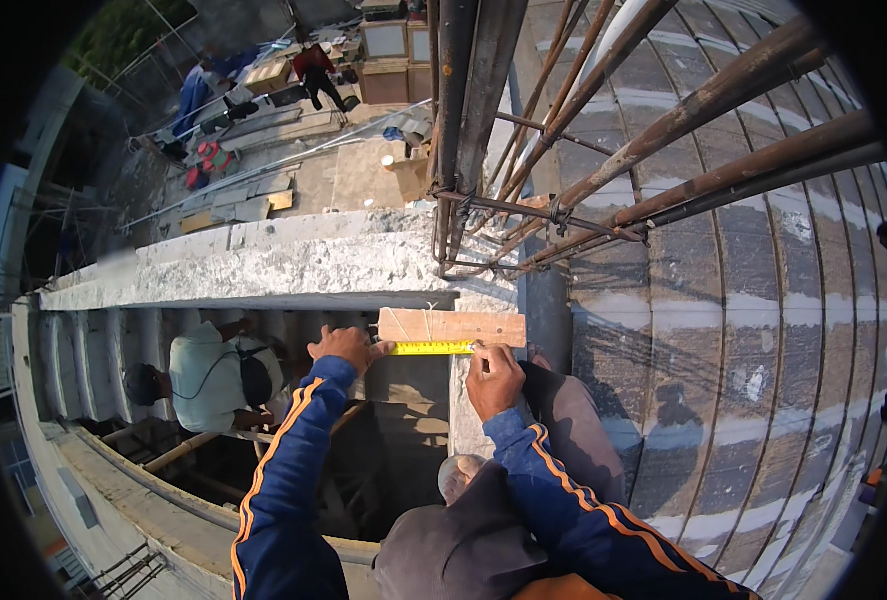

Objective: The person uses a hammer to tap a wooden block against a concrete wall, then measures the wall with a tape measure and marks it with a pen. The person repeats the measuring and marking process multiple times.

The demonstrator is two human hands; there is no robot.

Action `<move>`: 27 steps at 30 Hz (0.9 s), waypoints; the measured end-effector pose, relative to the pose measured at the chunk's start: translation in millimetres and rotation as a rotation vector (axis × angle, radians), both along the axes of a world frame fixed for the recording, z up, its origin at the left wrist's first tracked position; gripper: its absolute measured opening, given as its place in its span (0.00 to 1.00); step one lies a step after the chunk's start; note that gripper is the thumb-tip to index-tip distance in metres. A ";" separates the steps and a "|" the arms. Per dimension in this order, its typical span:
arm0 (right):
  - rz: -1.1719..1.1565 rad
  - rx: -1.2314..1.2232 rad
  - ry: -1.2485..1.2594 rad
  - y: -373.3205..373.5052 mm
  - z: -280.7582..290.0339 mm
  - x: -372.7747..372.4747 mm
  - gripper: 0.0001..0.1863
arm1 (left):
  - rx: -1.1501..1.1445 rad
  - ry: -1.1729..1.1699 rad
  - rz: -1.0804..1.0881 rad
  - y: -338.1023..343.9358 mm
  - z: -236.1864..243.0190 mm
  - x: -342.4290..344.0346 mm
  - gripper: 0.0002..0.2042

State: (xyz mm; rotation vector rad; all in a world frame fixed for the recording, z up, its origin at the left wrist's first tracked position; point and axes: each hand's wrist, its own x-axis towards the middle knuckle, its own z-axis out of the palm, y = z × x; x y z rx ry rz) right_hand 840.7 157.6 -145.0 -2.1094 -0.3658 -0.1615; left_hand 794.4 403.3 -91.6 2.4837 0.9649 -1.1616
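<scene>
A yellow tape measure blade (pixel 431 348) is stretched along the near edge of a short wooden board (pixel 453 326). String is wound around the board's left half. My left hand (pixel 341 350) is closed at the blade's left end; the tape's case is not visible, probably hidden by the hand. With thumb and fingertips, my right hand (pixel 495 380) pinches the blade's right end, close against the board's near edge. The board's right part lies over the rough concrete wall top (pixel 465 410), and its left part reaches over the opening.
Tied rusty rebar (pixel 453 130) rises just beyond the board, with more bars slanting right. A dark opening (pixel 403 470) drops below my arms. A co-worker in a light shirt (pixel 203 375) is down at the left. Ribbed roofing (pixel 703 260) slopes away on the right.
</scene>
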 end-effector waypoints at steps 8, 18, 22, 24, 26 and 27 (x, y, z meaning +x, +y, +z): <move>0.009 -0.049 0.028 -1.1 -0.6 2.1 0.06 | -0.030 -0.006 0.022 -2.1 -6.1 -6.0 0.34; 0.185 -0.163 0.197 -44.4 19.1 -21.0 0.04 | -0.439 0.198 -0.114 1.9 -14.9 -59.1 0.28; 0.412 -0.098 0.165 -54.5 31.1 -5.6 0.05 | -1.091 -0.044 0.248 -23.0 -35.8 -152.3 0.25; 0.553 -0.081 0.162 -49.5 38.4 3.2 0.05 | -1.302 -0.140 0.583 -51.4 -39.5 -198.3 0.24; 0.698 -0.098 0.134 -38.4 47.7 6.1 0.06 | -1.367 -0.264 0.735 -86.3 -38.4 -229.4 0.25; 0.784 -0.105 0.093 -33.0 54.0 5.3 0.06 | -1.345 -0.320 0.737 -101.0 -35.8 -239.2 0.25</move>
